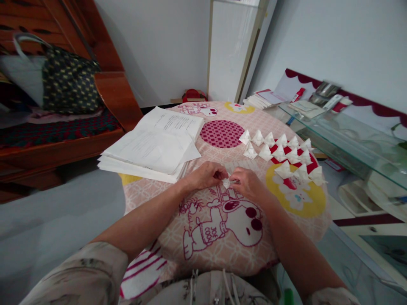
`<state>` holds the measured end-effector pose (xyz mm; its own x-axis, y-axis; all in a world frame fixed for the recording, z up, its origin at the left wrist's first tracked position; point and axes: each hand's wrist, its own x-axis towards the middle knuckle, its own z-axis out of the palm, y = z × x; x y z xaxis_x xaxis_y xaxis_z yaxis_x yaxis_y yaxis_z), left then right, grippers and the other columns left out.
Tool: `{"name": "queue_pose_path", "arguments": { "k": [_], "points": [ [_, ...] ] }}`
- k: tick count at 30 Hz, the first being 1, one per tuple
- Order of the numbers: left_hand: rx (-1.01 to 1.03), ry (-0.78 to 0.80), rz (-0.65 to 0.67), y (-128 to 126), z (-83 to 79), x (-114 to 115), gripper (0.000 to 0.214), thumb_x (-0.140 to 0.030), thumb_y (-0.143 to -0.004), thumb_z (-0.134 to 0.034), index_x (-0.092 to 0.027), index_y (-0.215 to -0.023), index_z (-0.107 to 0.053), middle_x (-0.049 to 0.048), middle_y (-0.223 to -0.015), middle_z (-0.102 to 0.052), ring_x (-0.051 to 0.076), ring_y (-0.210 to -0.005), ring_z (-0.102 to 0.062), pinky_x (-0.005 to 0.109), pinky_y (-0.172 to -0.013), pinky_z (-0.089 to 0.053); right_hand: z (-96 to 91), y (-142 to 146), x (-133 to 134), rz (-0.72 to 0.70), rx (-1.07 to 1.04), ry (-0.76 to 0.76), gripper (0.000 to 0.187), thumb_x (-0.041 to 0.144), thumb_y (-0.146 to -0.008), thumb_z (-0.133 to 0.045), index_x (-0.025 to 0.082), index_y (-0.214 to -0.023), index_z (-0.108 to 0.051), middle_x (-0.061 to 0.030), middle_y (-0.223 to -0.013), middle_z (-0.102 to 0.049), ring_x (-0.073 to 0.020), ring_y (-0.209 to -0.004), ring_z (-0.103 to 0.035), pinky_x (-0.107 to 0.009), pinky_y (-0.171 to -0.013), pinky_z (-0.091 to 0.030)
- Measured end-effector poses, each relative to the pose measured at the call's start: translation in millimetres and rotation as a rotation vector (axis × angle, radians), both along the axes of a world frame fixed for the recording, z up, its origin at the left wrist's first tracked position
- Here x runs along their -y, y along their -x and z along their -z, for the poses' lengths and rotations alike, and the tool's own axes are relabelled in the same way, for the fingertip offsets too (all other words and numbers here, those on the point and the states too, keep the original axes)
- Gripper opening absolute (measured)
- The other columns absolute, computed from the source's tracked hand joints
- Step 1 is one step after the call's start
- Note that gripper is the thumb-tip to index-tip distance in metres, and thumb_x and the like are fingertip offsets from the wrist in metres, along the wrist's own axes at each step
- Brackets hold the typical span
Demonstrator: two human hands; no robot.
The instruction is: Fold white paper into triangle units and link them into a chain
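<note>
From where I stand, the 2 hands meet over the near middle of the round table, above the cloth (305,231). Between them is the small paper (226,183), a little crumpled-looking white piece, held just off or against the cloth; I can't tell which. It seems to be gripped from both sides so that neither edge slips, with the forearms coming in from left and right to steady it.

The left hand (210,173) is curled, its fingers drawn in narrow with the tips at the paper's left side. The right hand (246,182) is bent the same way, thumb and fingers close together, pinching the right side. The exact gap at the fingertips is too small for me to make out.

To the left, the stack of printed sheets (152,144) lies open and askew, near the left hand, probably for easy reach. To the right, folded papers (265,152) stand point-up in 3 rows, the nearest row having just 3; they're probably spaced like that so they don't knock together. Farther right is the glass shelf (349,131), and far left a bag (71,80) sits on the wooden bench (110,95).
</note>
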<state>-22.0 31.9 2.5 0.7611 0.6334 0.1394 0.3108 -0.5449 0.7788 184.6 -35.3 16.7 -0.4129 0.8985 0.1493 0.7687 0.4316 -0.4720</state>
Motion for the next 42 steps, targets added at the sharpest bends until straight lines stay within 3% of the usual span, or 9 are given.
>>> {"name": "queue_pose_path", "arguments": {
  "k": [5, 11, 15, 20, 27, 31, 38, 42],
  "points": [
    [-0.035, -0.089, 0.022, -0.9, 2.6, -1.2, 0.03, -0.003, -0.068, -0.067, -0.014, -0.095, -0.074, -0.0006, -0.079, -0.068, 0.009, -0.067, -0.056, 0.019, -0.063, -0.041, 0.8, 0.6, 3.2, -0.072, 0.177, -0.071, 0.022, 0.018, -0.089, -0.069, 0.017, -0.068, -0.063, -0.0049, -0.082, -0.058, -0.0191, -0.082, -0.055, -0.031, -0.074, -0.043],
    [-0.079, -0.169, 0.018, -3.2, 2.9, 0.5, 0.025, -0.004, -0.071, -0.069, -0.014, -0.092, -0.076, 0.0, -0.08, -0.068, 0.01, -0.069, -0.058, 0.02, -0.065, -0.043, 0.5, -3.2, 3.0, -0.126, 0.161, -0.081, 0.027, 0.017, -0.097, -0.057, 0.017, -0.072, -0.067, -0.0043, -0.08, -0.058, -0.0174, -0.079, -0.055, -0.029, -0.072, -0.041],
    [-0.088, -0.188, 0.029, -5.3, 1.0, 2.1, 0.016, -0.006, -0.077, -0.068, -0.015, -0.086, -0.077, 0.0019, -0.082, -0.071, 0.012, -0.077, -0.063, 0.022, -0.073, -0.046, 5.2, -4.8, 2.0, -0.078, 0.107, -0.075, 0.029, 0.013, -0.094, -0.055, 0.017, -0.066, -0.064, -0.0028, -0.076, -0.056, -0.0155, -0.073, -0.052, -0.028, -0.068, -0.038],
    [-0.118, -0.214, -0.005, -6.9, 1.7, 2.5, 0.014, -0.007, -0.079, -0.067, -0.015, -0.082, -0.078, 0.0024, -0.08, -0.073, 0.012, -0.075, -0.064, 0.021, -0.07, -0.046, 6.5, -4.3, 2.3, -0.028, 0.061, -0.044, 0.025, 0.009, -0.09, -0.057, 0.016, -0.068, -0.066, -0.0032, -0.076, -0.057, -0.0151, -0.072, -0.053, -0.028, -0.068, -0.038],
    [-0.142, -0.235, -0.005, -5.9, -0.1, 4.2, 0.014, -0.009, -0.079, -0.067, -0.016, -0.08, -0.079, 0.002, -0.079, -0.073, 0.012, -0.074, -0.064, 0.021, -0.07, -0.045, 4.4, -1.3, 3.5, 0.039, 0.103, -0.019, 0.019, 0.012, -0.09, -0.059, 0.016, -0.074, -0.068, -0.005, -0.082, -0.059, -0.016, -0.074, -0.052, -0.028, -0.07, -0.039],
    [-0.156, -0.242, -0.007, -6.4, -1.3, 5.1, 0.015, -0.009, -0.078, -0.066, -0.016, -0.078, -0.078, 0.0022, -0.08, -0.073, 0.012, -0.074, -0.064, 0.021, -0.07, -0.045, 6.5, -0.2, 3.6, 0.022, 0.156, -0.015, 0.026, 0.015, -0.091, -0.058, 0.016, -0.066, -0.064, -0.0046, -0.079, -0.057, -0.0157, -0.073, -0.051, -0.028, -0.068, -0.037],
    [-0.256, -0.18, -0.161, -7.3, -7.7, 5.1, 0.016, -0.019, -0.083, -0.063, -0.016, -0.083, -0.079, 0.0029, -0.078, -0.075, 0.013, -0.071, -0.063, 0.023, -0.066, -0.041, 9.0, 0.7, -0.5, 0.136, -0.049, -0.01, 0.022, 0.017, -0.086, -0.06, 0.015, -0.065, -0.068, -0.0036, -0.072, -0.058, -0.0152, -0.068, -0.053, -0.028, -0.067, -0.038],
    [-0.299, -0.143, -0.203, -7.5, -10.3, 4.2, 0.022, -0.027, -0.086, -0.061, -0.016, -0.085, -0.079, 0.003, -0.077, -0.075, 0.013, -0.068, -0.061, 0.024, -0.064, -0.039, 9.9, 1.1, -3.0, 0.241, -0.067, -0.01, 0.021, 0.022, -0.081, -0.064, 0.015, -0.061, -0.067, -0.003, -0.065, -0.059, -0.0153, -0.065, -0.051, -0.028, -0.063, -0.035]
  ]
}}
